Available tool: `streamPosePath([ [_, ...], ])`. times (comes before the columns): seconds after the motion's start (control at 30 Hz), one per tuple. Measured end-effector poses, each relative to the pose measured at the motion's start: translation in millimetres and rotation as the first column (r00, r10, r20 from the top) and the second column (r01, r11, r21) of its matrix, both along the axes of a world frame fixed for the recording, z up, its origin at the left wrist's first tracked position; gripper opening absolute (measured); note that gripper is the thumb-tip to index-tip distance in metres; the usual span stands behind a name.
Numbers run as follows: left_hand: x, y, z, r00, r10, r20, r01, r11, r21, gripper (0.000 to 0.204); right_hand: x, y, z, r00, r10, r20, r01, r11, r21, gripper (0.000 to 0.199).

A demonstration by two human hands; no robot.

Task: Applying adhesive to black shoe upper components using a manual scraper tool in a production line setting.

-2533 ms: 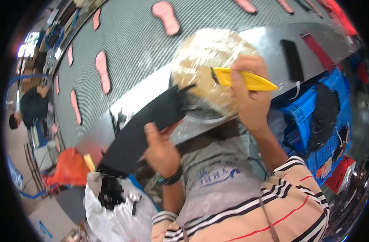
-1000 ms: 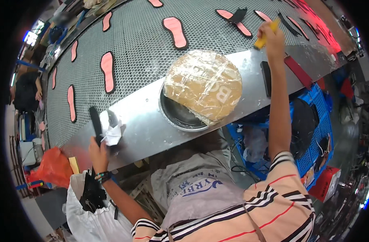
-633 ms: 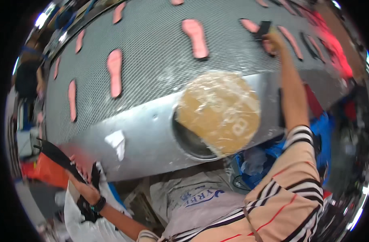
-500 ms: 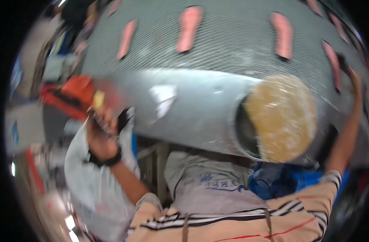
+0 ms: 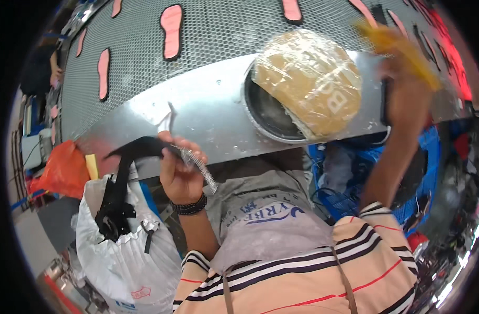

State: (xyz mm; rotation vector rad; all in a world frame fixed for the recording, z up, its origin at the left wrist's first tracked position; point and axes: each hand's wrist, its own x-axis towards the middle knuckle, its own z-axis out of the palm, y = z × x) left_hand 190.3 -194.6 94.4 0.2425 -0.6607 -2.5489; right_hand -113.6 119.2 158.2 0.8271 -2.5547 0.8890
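Observation:
My left hand (image 5: 183,172) is closed on a shoe upper (image 5: 142,148), a black strap-like piece with a silver glittery band. It is held up over the near edge of the metal ledge. My right hand (image 5: 404,76) is reached out to the right and smeared by motion. Across it lies a long yellow tool (image 5: 425,65), too blurred to name, which appears gripped in the fingers. Pink insoles with black rims, such as this insole (image 5: 172,31), lie spaced out on the mesh belt (image 5: 223,31); another insole (image 5: 364,11) is close beyond my right hand.
On the metal ledge (image 5: 208,99) a round pot (image 5: 250,112) is partly covered by film-wrapped cardboard (image 5: 312,78). A white plastic bag (image 5: 129,261) holding black pieces stands at left, near an orange bag (image 5: 66,170). A blue basket (image 5: 433,157) is at lower right.
My view has shifted to the right. My left hand now shows the black upper raised in front of me. My right hand has come back from the belt's far right, with the yellow tool now visible.

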Motion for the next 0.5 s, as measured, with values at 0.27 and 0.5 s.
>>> streamPosePath([
  [0.27,-1,26,4,0.873,0.294,0.389,-0.016,0.815,-0.579,0.022,136,-113,-42,0.861,0.345,0.374,-0.249,0.927,-0.280,0.019],
  [0.5,-14,39,6,0.774,0.394,0.496,-0.017,0.796,-0.606,0.024,137,-110,-67,0.907,0.374,0.192,-0.347,0.924,-0.161,0.010],
])
